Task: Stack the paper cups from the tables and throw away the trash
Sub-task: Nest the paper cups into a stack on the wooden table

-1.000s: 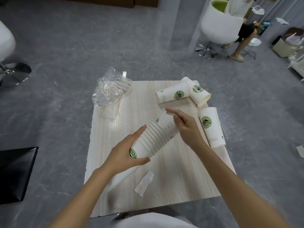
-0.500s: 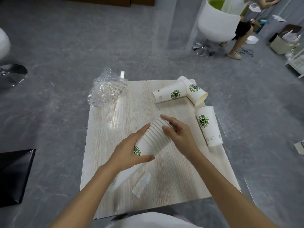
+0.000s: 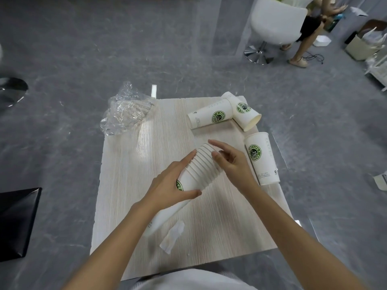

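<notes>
White cups (image 3: 211,117), green logos

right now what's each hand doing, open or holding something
Left hand: holds the stack of paper cups around its middle.
Right hand: open, fingers loosely bent against the stack's rim end, gripping nothing.

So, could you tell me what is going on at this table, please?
A person is stacking paper cups. The left hand grips the stack of cups over the table; the right hand touches its open end. One loose cup lies beside that hand, two more cups near the far edge. A plastic bag and paper scrap await disposal.
</notes>
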Tool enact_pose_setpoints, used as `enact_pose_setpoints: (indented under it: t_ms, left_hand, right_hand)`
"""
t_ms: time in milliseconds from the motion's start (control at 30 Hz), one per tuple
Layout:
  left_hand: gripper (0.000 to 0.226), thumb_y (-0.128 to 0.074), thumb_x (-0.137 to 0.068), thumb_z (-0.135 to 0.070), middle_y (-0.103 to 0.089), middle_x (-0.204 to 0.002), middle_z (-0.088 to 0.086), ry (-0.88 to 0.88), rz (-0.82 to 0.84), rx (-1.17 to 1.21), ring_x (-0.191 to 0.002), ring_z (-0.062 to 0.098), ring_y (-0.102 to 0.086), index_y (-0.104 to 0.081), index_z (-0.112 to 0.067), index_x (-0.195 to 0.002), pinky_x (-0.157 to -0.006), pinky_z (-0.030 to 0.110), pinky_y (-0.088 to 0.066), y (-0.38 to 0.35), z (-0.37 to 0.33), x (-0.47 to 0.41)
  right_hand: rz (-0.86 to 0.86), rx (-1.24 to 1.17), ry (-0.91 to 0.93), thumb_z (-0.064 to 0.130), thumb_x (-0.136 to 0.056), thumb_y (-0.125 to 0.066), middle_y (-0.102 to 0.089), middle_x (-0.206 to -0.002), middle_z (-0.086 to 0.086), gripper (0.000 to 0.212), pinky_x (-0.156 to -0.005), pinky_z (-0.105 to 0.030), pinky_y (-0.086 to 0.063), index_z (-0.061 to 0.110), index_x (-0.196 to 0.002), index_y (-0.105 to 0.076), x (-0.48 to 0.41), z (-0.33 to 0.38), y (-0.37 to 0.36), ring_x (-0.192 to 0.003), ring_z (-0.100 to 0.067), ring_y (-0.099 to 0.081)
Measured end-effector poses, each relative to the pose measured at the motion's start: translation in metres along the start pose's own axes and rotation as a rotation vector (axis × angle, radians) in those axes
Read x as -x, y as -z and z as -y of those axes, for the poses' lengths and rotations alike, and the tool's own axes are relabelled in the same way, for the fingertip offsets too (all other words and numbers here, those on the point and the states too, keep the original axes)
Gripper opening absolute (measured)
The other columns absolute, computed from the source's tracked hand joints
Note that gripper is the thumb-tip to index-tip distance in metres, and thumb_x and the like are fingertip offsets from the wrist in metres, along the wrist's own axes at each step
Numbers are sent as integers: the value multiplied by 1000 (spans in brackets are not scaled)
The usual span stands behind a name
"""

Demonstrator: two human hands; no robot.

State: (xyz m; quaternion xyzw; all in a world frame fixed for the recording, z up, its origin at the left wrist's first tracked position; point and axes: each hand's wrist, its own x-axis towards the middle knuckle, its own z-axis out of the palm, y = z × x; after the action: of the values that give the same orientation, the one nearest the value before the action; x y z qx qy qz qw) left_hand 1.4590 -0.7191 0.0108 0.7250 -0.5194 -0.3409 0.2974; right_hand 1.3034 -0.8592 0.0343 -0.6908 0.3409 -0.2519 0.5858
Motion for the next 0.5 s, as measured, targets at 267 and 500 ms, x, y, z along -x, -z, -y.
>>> enact_pose_setpoints:
  t_ms: [267,500]
  left_hand:
    - [101,-73,-65,-63,-46,-137,-17,38,26,62,-118,6,-49,-8,-68,-142,-96,32,-46,-11,-1,-17]
    - [101,-69,-61,-67,-45,-141,-17,64,48,101,-121,6,-48,-9,-67,-143,-98,32,-45,-18,0,-39]
  right_hand:
    - [-145,175,-42,9,-94,-55,-72,-85,-3,21,-81,-26,-53,11,-113,-63,-44,-24,73,-80,-16,-67]
    - [-203,315,-109,7,-93,-55,-70,-83,-2,18,-80,-18,-49,8,-107,-67,-83,-43,122,-70,3,-62]
